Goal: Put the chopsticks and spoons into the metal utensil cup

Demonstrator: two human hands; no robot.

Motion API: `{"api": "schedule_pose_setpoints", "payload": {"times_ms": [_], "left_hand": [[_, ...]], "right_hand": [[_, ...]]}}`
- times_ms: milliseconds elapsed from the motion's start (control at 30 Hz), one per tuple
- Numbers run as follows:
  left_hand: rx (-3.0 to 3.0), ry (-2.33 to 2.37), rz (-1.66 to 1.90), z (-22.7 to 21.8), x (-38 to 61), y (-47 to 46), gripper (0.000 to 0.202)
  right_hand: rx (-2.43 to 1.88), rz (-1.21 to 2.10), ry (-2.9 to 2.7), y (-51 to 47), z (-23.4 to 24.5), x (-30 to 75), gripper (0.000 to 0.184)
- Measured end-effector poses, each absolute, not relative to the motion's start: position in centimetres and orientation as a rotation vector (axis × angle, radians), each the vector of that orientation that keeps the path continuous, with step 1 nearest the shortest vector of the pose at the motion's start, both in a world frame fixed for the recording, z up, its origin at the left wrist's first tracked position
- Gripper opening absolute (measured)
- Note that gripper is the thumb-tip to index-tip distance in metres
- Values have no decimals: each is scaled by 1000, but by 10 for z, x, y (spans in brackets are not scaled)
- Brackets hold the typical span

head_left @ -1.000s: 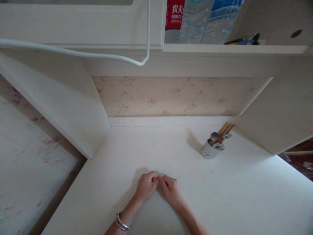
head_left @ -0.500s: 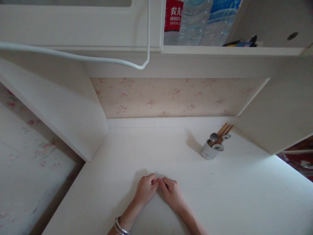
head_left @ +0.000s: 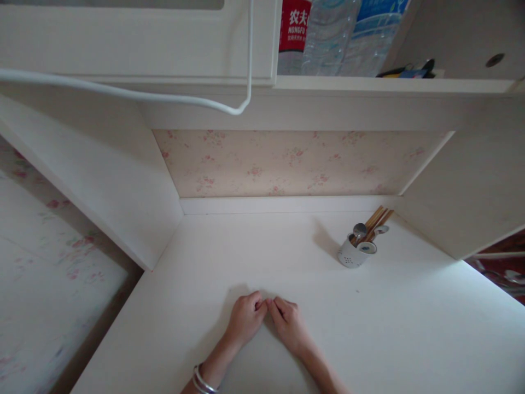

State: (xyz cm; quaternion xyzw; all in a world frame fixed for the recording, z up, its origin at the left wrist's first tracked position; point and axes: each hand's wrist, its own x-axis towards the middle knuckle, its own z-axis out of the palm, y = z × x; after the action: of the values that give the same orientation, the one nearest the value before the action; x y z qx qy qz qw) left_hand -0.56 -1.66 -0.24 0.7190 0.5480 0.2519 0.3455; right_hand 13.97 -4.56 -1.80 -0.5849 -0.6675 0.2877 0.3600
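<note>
My left hand (head_left: 245, 318) and my right hand (head_left: 289, 323) rest side by side on the white desk top (head_left: 410, 328), knuckles touching. Both have their fingers curled under into loose fists, and nothing shows inside either one. A silver bangle (head_left: 200, 380) circles my left wrist. To the upper right of my hands, a white perforated holder (head_left: 351, 253) stands on the desk with wooden chopsticks (head_left: 378, 217) and spoons in it, well beyond my right hand.
A floral back panel (head_left: 287, 161) closes the desk niche, with white side panels left and right. A white cable (head_left: 164, 98) hangs across the top. On the shelf above stand water bottles (head_left: 328, 35). A floral bed surface (head_left: 49, 273) lies at the left.
</note>
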Motion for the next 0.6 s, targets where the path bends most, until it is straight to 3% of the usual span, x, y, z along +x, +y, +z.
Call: {"api": "schedule_pose_setpoints", "payload": {"times_ms": [600], "left_hand": [[1889,1420,654,-4,-6,-17,29]], "right_hand": [[-1500,732,-1735,-46,-16,139,44]]}}
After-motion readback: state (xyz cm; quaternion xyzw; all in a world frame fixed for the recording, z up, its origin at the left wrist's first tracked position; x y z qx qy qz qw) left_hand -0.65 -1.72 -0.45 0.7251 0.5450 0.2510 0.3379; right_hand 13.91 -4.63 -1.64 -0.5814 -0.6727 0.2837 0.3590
